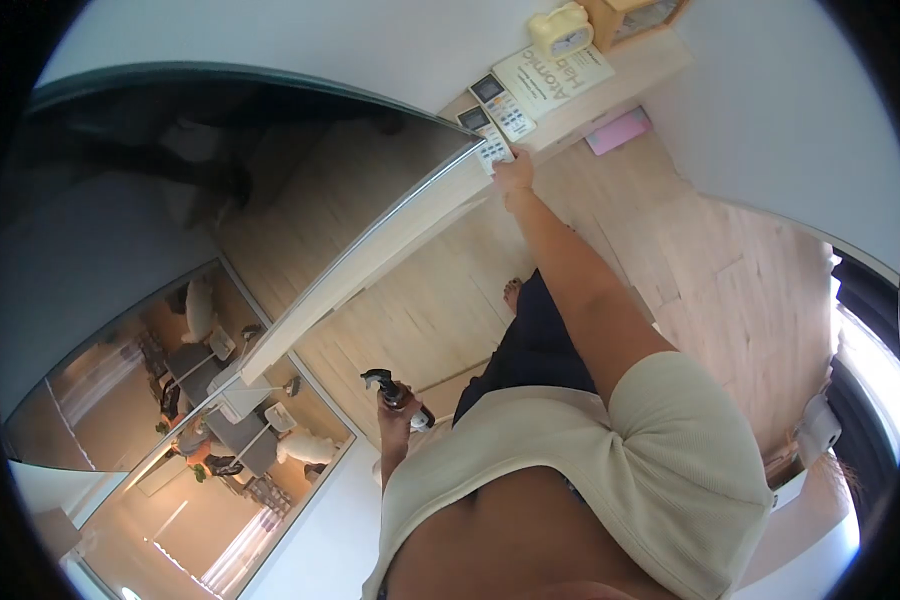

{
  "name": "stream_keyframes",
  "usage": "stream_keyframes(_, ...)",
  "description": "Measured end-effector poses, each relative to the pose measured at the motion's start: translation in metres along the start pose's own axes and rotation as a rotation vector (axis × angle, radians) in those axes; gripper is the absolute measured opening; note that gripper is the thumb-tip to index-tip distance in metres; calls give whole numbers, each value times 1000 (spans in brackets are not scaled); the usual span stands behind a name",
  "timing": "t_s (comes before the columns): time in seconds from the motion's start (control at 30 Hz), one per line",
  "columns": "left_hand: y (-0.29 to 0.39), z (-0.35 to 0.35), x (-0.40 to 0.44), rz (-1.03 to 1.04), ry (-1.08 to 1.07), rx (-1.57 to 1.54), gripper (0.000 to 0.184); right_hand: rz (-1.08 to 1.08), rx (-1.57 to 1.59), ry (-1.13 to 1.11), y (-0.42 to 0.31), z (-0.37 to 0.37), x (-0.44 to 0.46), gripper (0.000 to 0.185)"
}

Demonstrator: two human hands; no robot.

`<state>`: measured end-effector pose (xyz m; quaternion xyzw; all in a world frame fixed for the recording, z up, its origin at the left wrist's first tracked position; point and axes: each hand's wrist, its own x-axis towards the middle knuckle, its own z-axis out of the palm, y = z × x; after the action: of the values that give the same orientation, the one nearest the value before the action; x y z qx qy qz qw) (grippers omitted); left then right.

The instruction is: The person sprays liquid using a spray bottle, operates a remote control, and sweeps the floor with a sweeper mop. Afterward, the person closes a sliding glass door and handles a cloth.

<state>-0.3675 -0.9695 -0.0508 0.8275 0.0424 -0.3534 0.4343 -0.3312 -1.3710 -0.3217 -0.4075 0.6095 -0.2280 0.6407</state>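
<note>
My right hand (513, 172) is stretched out to the shelf, its fingers closed on the lower end of a white remote control (492, 148). A second white remote (511, 112) lies beside it, next to a cream book (553, 80). Lower in the view, my left hand (395, 415) is wrapped round a dark spray bottle (400, 395) with a black trigger head. The bottle is close to my body, its head pointing up and to the left.
A large dark television screen (300, 180) spans the left, beside the shelf edge. A yellow clock (562, 32) and a wooden box (635, 20) stand at the shelf's far end. A pink box (618, 131) is below. At lower left is a mirror (240, 470).
</note>
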Motion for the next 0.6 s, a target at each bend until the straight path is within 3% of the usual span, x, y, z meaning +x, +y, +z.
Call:
stream_keyframes(0.13, -1, 6, -3, -23, -9, 4, 43, -26, -144, 259, -21, 10, -9, 43)
stream_keyframes(0.33, 5, 20, -6, -27, 8, -19, 44, 96, 34, 328, -16, 26, 7, 42)
stream_keyframes(0.47, 16, 29, -10, -42, 20, -57, 45, 134, 126, 273, -51, 16, -8, 38)
stream_keyframes(0.6, 10, 31, -13, -43, 15, -88, 44, 53, 29, 467, -38, 30, 1, 30)
